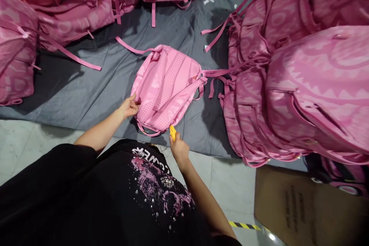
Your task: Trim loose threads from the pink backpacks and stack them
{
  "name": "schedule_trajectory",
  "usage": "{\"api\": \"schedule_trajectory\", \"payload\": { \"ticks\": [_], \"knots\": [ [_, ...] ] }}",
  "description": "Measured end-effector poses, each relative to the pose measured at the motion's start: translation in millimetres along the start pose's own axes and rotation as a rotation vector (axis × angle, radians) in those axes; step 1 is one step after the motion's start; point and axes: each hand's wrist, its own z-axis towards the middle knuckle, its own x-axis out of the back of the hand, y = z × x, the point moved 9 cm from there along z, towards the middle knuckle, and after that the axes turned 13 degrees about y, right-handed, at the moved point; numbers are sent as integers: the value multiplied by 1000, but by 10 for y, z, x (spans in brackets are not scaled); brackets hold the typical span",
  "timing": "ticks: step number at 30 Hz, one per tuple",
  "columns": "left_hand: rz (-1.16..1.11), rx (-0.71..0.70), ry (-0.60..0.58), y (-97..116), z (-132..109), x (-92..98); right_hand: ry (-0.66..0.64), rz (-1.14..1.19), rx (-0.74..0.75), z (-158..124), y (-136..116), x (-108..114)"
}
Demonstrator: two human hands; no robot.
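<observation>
A small pink backpack (170,84) lies on the grey cloth with its perforated back panel and shoulder straps facing up. At its lower left side, my left hand (130,107) grips the edge, fingers bent against the fabric. A yellow tool that looks like thread snips (172,132) is held in my right hand (179,149). Its tip is at the bag's near right corner, beside the top loop handle (148,132); the fist hides the rest of the tool. One loose strap (131,48) trails from the bag to the far left.
Piled pink backpacks (319,73) stand close on the right, their straps reaching towards the small bag. More backpacks (77,11) fill the far left. White scraps (208,0) lie on the grey cloth (95,96). A cardboard box (288,203) sits on the floor at lower right.
</observation>
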Motion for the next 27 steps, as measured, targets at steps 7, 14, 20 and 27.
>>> {"api": "schedule_trajectory", "payload": {
  "ticks": [7, 14, 20, 27],
  "knots": [
    [-46, 123, -208, -117, 101, -152, -30, -27, -42, 2, -41, 23],
    [11, 80, -288, -99, 183, -145, -50, -13, -126, 33, -29, 56],
    [145, 93, -421, -105, 55, -82, -50, 26, -173, -150, 74, 117],
    [46, 51, -436, -176, 137, 44, -36, 75, -200, -297, 98, 180]
  ]
}}
